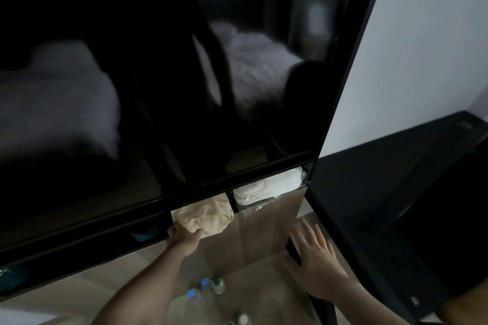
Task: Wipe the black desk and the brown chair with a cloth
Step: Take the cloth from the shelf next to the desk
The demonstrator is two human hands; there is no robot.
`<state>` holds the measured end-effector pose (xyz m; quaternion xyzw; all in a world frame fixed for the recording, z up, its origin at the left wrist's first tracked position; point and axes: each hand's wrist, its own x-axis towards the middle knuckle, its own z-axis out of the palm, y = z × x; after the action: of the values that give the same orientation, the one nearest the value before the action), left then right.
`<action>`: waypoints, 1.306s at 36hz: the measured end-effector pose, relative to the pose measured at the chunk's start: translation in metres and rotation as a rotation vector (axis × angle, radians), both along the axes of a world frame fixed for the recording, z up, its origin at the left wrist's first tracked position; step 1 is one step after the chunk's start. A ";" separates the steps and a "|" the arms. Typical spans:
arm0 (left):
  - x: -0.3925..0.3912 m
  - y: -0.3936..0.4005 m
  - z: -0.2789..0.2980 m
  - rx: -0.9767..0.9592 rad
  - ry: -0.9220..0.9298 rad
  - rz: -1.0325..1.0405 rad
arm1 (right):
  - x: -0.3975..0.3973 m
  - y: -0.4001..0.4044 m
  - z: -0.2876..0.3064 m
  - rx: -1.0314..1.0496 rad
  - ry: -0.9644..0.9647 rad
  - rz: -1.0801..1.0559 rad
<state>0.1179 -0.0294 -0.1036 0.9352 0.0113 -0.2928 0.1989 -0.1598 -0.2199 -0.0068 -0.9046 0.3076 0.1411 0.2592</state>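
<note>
What I count in front of me
My two hands, one crumpled cream cloth, one stack of folded white towels, and at least four bottles below.

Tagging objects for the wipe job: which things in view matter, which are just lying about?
In play:
cream cloth, gripped by left hand
right hand, fingers straight, on the wooden panel
black desk

Just lying about:
wrapped white linen
bottles
dark glossy screen
</note>
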 end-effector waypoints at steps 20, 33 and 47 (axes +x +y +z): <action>0.043 -0.028 -0.015 -0.443 0.174 0.567 | -0.001 -0.008 -0.020 0.076 0.003 -0.140; -0.075 0.015 0.023 -0.449 -0.185 0.096 | -0.068 -0.009 -0.022 0.178 -0.149 -0.225; -0.284 -0.144 0.043 -0.515 0.068 -0.555 | -0.269 -0.086 -0.039 0.213 -0.063 -0.458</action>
<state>-0.1665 -0.1738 -0.0603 0.8118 -0.3098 -0.3597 0.3400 -0.4285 -0.3057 -0.0463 -0.7829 0.4796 0.0823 0.3876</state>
